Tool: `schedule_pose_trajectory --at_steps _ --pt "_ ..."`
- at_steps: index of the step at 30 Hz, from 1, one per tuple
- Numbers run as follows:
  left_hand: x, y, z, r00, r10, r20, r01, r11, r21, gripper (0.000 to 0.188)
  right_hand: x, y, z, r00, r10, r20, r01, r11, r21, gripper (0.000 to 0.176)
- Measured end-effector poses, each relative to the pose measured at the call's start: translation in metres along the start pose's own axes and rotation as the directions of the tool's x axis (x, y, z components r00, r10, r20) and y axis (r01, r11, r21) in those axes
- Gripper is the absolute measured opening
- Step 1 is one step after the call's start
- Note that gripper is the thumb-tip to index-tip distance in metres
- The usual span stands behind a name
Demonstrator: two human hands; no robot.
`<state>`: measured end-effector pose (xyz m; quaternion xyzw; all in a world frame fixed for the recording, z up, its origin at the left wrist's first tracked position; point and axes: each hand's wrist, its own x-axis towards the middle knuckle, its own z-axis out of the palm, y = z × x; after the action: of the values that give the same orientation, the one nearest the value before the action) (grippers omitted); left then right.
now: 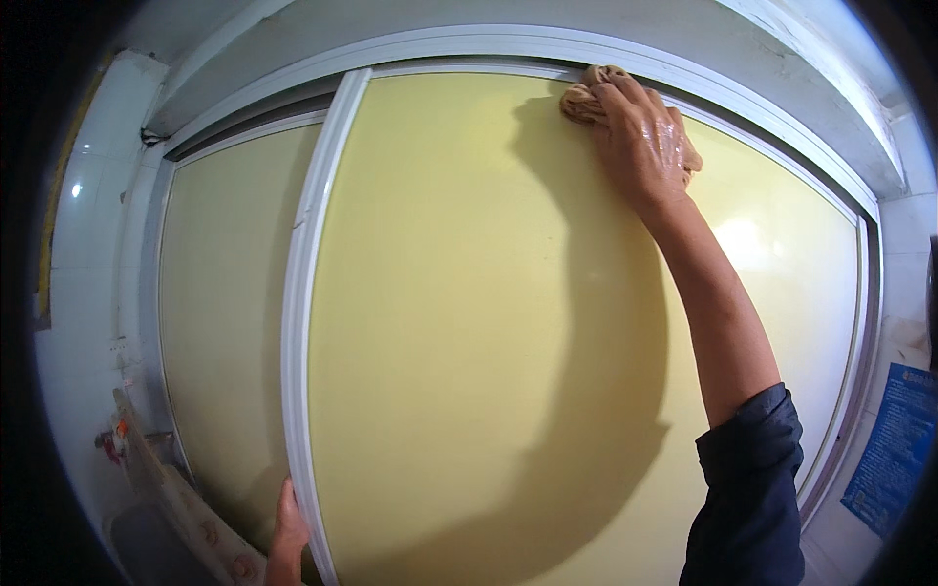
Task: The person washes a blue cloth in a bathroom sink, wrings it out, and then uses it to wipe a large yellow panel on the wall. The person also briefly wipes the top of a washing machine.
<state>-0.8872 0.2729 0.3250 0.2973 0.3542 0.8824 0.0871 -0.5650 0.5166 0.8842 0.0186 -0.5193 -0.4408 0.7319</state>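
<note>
A yellow sliding door panel (454, 293) in a white frame fills the middle of the view. My right hand (645, 139), its back wet and shiny, grips a bunched brown cloth (582, 104) against the panel's top edge, just below the upper track. Low on the left, my left hand (291, 516) is against the white vertical door stile (300, 293); its fingers are mostly hidden, so its hold is unclear. A second, duller yellow panel (220, 293) stands behind, left of the stile.
The white upper track (484, 40) curves above the panels, under a grey ledge. White tiled wall (88, 220) lies to the left, with a patterned sheet (201, 527) low down. A blue printed sheet (890, 447) is on the right wall.
</note>
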Motion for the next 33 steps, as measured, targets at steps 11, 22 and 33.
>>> schedule_pose_trajectory --at_steps 11,22,33 --pt "0.009 -0.009 -0.019 0.995 -0.007 0.096 0.009 1.0 -0.013 0.06 -0.064 0.154 -0.083 0.991 0.131 0.018 -0.123 0.967 -0.224 0.048" --pt "0.008 -0.002 -0.014 0.982 0.043 0.184 -0.046 0.999 0.008 0.059 -0.114 0.295 -0.144 0.899 0.43 0.084 -0.373 0.852 -0.368 0.045" --pt "0.02 -0.009 -0.03 0.992 0.015 0.126 -0.008 0.998 -0.057 0.057 -0.138 0.395 -0.191 0.851 0.491 0.184 -0.357 0.799 -0.483 0.046"
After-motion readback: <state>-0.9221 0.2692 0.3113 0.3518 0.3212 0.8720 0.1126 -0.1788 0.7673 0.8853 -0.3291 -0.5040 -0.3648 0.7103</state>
